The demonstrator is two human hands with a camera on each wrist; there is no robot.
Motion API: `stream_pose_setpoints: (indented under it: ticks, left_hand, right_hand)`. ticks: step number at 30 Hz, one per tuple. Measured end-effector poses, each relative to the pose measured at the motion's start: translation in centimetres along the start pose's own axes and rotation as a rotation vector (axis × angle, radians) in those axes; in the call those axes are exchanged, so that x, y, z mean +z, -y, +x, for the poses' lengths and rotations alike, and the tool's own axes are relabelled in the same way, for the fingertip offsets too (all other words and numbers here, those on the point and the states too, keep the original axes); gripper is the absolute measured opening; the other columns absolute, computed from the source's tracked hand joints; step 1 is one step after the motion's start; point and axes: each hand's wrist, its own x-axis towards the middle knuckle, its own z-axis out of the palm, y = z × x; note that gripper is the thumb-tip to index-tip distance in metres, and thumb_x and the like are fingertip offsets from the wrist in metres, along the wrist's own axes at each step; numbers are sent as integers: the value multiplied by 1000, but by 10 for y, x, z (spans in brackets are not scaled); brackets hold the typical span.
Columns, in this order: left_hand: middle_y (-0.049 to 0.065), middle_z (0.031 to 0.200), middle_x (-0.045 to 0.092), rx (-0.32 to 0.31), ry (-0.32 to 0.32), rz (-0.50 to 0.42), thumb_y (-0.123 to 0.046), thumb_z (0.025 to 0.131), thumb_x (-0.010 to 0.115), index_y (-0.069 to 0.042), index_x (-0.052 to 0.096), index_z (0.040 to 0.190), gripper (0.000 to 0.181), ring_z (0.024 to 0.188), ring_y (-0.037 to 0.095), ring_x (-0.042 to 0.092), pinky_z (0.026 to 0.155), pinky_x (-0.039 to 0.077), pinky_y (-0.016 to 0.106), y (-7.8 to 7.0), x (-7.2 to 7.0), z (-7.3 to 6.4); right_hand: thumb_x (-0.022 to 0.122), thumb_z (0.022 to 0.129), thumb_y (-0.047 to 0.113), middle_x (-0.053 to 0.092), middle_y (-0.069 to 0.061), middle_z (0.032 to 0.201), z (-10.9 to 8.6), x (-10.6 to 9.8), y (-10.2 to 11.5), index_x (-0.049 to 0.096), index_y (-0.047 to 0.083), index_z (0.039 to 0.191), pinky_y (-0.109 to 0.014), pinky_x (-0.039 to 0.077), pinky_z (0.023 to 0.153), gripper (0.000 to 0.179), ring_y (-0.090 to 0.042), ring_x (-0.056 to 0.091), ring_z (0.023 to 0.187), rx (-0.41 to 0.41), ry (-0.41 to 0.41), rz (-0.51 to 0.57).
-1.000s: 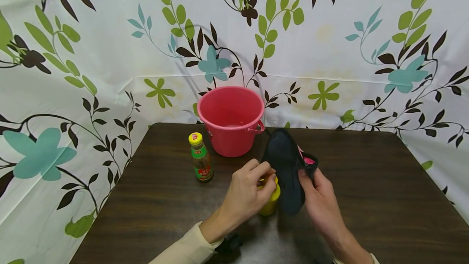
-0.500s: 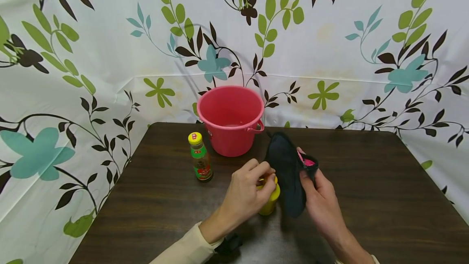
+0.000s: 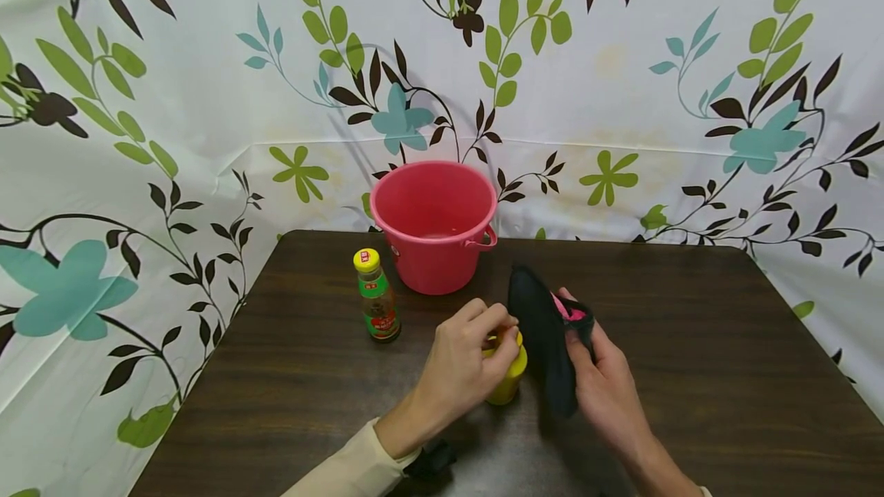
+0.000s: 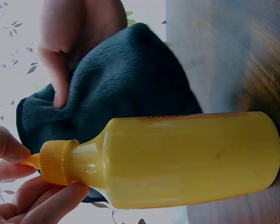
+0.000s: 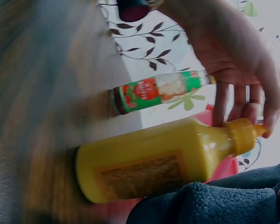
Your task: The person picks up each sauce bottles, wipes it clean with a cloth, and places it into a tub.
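My left hand (image 3: 464,359) pinches the pointed nozzle of a yellow squeeze bottle (image 4: 191,161), with other fingers at its cap and neck. The bottle stands upright on the table and has a brown label in the right wrist view. Just to its right, my right hand (image 3: 611,382) grips a dark blue-green fleecy cloth (image 3: 545,336), thumb on the near side. A bit of pink shows in the fold of the cloth at the thumb. In the left wrist view the cloth hangs close behind the bottle and is partly hidden by it.
A pink bucket (image 3: 442,263) stands at the back of the dark wooden table (image 3: 718,343). Left of it is a glass sauce bottle (image 3: 378,301) with a yellow cap and a green and red label. A leaf-patterned curtain (image 3: 552,98) hangs behind the table.
The cloth has tilted and come slightly nearer, its top end dropping away from the bucket and showing a narrower face. My left hand and the squeeze bottle hold their place.
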Motion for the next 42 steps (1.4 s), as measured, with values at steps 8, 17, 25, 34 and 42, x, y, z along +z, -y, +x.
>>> stream_pose_setpoints:
  ticks: [8,17,25,34,42]
  left_hand:
    - [1,83,61,4,0,6,-8,91,73,-13,74,93,6,73,10,64,71,61,19,0,1,1]
    - [1,81,60,21,-5,12,-4,91,71,-14,72,90,9,71,11,61,67,56,16,1,1,1]
    - [0,82,62,36,-25,16,-5,91,72,-13,74,92,8,72,9,63,68,57,15,2,2,0]
    - [-2,82,62,9,-13,8,-7,92,71,-13,76,92,9,72,9,63,69,58,16,1,1,1]
    - [-1,81,62,4,-16,2,-7,91,72,-14,76,92,7,71,9,63,68,59,17,0,1,0]
  right_hand:
    - [45,114,28,47,7,166,-5,15,-9,44,43,159,-45,42,121,47,-19,44,152,-90,73,-47]
    - [51,112,33,43,14,167,-8,23,-10,38,54,158,-33,43,118,52,-14,44,152,-138,148,-59]
    - [49,113,36,47,2,166,-7,28,-14,45,40,159,-24,39,118,47,-23,43,153,-165,163,-11]
    - [46,113,37,47,0,166,-4,34,-25,48,30,159,-58,29,127,46,-25,38,157,-103,178,62]
    - [45,114,38,43,-2,169,-3,39,-38,44,26,162,-57,28,129,50,-26,36,159,-74,181,57]
